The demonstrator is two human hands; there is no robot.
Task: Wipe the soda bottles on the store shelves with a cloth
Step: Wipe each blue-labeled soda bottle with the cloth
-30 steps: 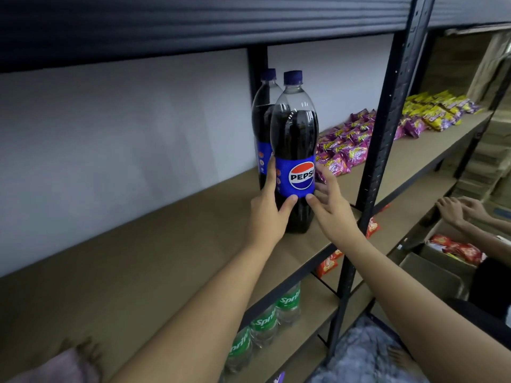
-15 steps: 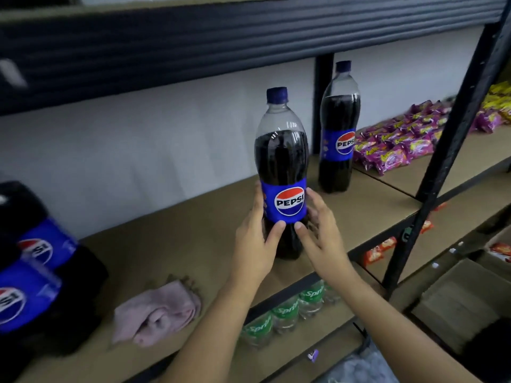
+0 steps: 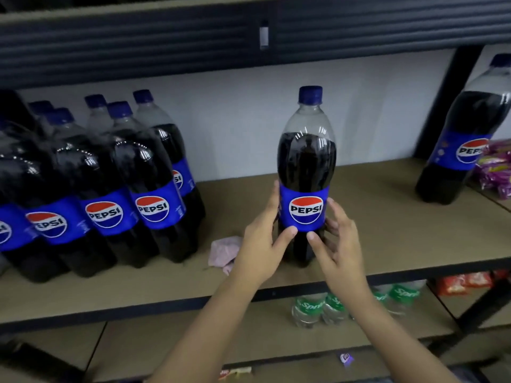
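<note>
Dark cola fills the upright Pepsi bottle [image 3: 306,172] at centre shelf [image 3: 387,217]. The left hand [image 3: 262,244] and right hand [image 3: 338,244] wrap its label. A pink cloth [image 3: 222,251] lies at nine o'clock, just beside it.

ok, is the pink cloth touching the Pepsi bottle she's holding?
Apart. The head view shows the pink cloth lying on the shelf left of the held Pepsi bottle, with the left hand between them; neither hand holds it.
</note>
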